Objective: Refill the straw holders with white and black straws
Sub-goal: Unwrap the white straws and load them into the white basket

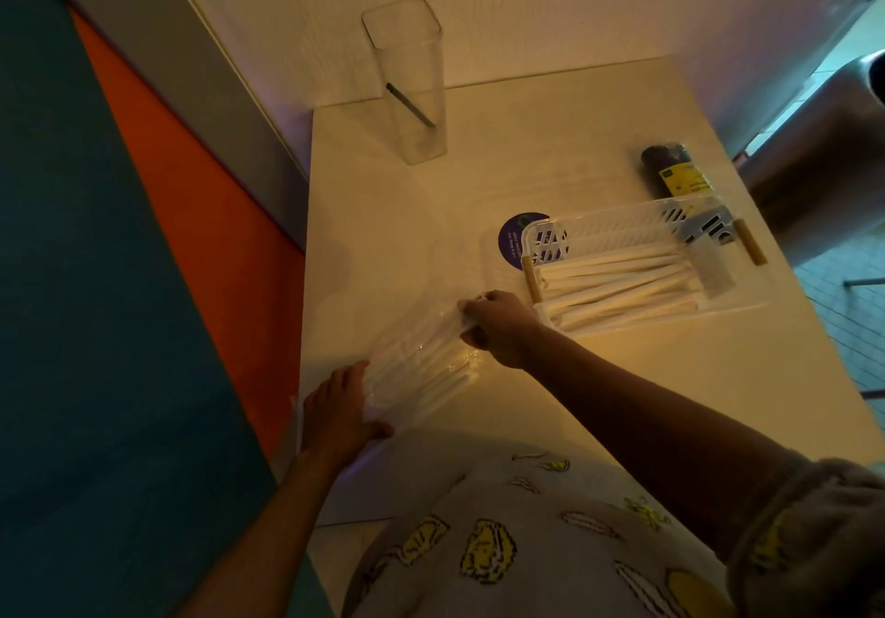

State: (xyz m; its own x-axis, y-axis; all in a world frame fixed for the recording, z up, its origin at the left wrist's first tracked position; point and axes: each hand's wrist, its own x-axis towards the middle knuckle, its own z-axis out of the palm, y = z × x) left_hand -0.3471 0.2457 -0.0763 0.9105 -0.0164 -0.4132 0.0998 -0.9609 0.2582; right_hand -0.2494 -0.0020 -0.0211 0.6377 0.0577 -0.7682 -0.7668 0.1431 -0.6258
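White straw pack — left hand, right hand gripping its ends.

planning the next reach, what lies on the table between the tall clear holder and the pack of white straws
Bare white table in the head view, between the tall clear square plastic holder and the clear-wrapped pack of white straws.

white table, clear holder, basket, straw pack
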